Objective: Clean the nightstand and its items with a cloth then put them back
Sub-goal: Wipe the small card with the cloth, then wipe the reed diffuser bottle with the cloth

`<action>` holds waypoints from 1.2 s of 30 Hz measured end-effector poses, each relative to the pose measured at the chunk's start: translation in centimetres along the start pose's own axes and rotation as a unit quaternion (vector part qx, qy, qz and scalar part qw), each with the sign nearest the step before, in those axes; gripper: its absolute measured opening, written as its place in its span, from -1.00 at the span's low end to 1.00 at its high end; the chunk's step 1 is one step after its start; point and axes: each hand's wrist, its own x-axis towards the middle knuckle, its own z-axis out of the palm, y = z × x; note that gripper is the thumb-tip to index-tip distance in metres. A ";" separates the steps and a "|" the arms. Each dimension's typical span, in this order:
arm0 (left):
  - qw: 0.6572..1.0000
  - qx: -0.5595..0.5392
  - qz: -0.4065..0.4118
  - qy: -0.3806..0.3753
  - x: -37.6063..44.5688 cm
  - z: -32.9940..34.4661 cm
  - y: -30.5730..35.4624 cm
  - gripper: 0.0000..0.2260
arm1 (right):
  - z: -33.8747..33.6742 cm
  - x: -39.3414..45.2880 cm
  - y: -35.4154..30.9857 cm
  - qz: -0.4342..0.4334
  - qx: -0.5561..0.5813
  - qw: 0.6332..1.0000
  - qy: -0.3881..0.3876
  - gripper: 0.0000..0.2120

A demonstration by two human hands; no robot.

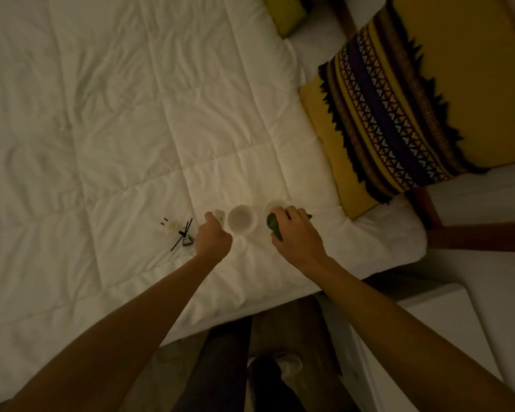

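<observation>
Both hands reach over the soft bed [131, 114]. Left hand [213, 234] pinches a small white thing [219, 216]; right hand [295, 233] squeezes a green cloth [273, 226] on one cup [272, 206]. Cups could tip on squishy covers.

You're standing in a dim bedroom at home: a bed with a white quilted comforter [125, 120] fills most of your view. At its head lies a yellow patterned pillow [414, 108]; a white nightstand [446, 328] sits beside the bed.
</observation>
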 end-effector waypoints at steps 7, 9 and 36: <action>0.997 -0.026 -0.072 0.021 4.7 3.4 -2.4 -0.64 | 3.0 2.7 0.6 0.003 0.046 0.999 -0.022 -0.60; 0.997 -0.017 -0.073 0.014 5.8 4.2 -2.7 -0.66 | 4.0 3.5 0.8 -0.001 0.050 0.998 -0.029 -0.59; 0.923 -0.330 -0.166 0.103 6.9 2.2 -12.9 -0.69 | 6.1 5.4 -0.5 -0.005 0.048 0.998 -0.051 -0.73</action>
